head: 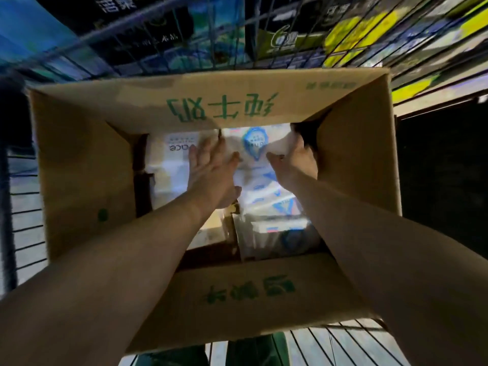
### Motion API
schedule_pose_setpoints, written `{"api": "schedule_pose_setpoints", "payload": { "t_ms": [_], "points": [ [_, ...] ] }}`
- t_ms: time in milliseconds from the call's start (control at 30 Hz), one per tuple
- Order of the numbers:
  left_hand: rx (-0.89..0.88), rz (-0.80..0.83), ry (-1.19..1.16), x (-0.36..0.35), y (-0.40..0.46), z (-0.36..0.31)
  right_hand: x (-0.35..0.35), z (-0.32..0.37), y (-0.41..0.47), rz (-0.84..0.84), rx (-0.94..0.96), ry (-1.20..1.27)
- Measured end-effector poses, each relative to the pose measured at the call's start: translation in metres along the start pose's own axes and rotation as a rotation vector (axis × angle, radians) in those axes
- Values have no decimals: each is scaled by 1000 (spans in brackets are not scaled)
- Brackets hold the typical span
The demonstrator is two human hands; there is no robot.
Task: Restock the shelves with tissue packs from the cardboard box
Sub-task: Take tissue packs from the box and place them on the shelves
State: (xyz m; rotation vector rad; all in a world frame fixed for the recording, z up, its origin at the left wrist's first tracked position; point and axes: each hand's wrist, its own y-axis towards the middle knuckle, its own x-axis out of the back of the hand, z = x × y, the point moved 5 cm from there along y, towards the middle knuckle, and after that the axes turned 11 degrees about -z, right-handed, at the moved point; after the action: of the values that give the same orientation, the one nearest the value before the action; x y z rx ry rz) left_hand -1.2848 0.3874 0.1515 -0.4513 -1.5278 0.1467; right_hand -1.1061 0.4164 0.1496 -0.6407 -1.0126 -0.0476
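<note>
Reaching into the open cardboard box (79, 159), both bare arms converge on one tissue pack (257, 165), which lies inside the box toward its far right, partly tucked under the far flap. The box sits in a wire cart (23, 220), its four flaps folded outward so the contents stay accessible from above.

At left, a white pack with grey lettering (177, 151) lies flat beside the target. The left hand (211, 167) rests on the tissue pack's left edge, fingers (208, 147) straight and slightly spread, thumb set against the top face; this reads as bracing one side. The right hand (293, 159) holds the opposite edge, thumb on top; its fingers curl over the far right corner and are hidden, so their closure cannot be told.

The pack's long axis runs away from the person, its blue emblem at the far end. Further packs (274, 233) lie nearer the person. Stocked shelves (343, 40) stand beyond the cart.
</note>
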Motion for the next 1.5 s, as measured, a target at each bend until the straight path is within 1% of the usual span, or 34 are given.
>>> {"api": "schedule_pose_setpoints", "payload": {
  "t_ms": [100, 200, 267, 333, 400, 467, 533, 600, 633, 667, 700, 800, 900, 1000, 1067, 1167, 1300, 1433, 1500],
  "points": [
    [-26, 8, -21, 1, -7, -1, 3, -4, -9, 17, -86, 20],
    [-56, 27, -62, 10, -14, -6, 5, -18, -21, 68, -220, 122],
    [-32, 1, -183, 17, -19, -12, 9, -28, -32, 76, -279, 183],
    [42, -44, -337, 22, -24, -18, 13, -36, -42, 86, -292, 199],
    [176, -60, -499, 23, -31, -21, 18, -41, -52, 129, -309, 210],
    [382, 9, -684, 22, -42, -23, 20, -50, -63, 194, -351, 245],
    [580, 161, -911, 15, -55, -26, 27, -56, -78, 229, -372, 306],
    [784, 333, -1228, 12, -71, -31, 37, -58, -93, 245, -360, 367],
    [868, 414, -1340, 15, -80, -33, 43, -57, -99, 253, -345, 403],
    [903, 464, -1395, 23, -87, -32, 50, -53, -106, 259, -337, 437],
    [893, 481, -1425, 34, -93, -30, 58, -47, -112, 258, -322, 470],
    [799, 406, -1446, 72, -106, -12, 85, -16, -130, 264, -241, 501],
    [769, 303, -1461, 111, -123, 20, 106, 32, -150, 333, -150, 517],
    [751, 178, -1467, 148, -150, 64, 118, 85, -173, 338, -94, 487],
    [732, 97, -1496, 177, -176, 97, 123, 126, -192, 325, 11, 450],
    [735, -69, -1556, 213, -223, 153, 125, 197, -235, 326, 190, 432],
    [767, -316, -1542, 239, -305, 258, 93, 308, -318, 363, 429, 347],
    [834, -547, -1467, 244, -422, 391, 28, 420, -434, 348, 694, 255],
    [867, -657, -1441, 240, -491, 453, -17, 470, -502, 400, 778, 245]
  ]
}}
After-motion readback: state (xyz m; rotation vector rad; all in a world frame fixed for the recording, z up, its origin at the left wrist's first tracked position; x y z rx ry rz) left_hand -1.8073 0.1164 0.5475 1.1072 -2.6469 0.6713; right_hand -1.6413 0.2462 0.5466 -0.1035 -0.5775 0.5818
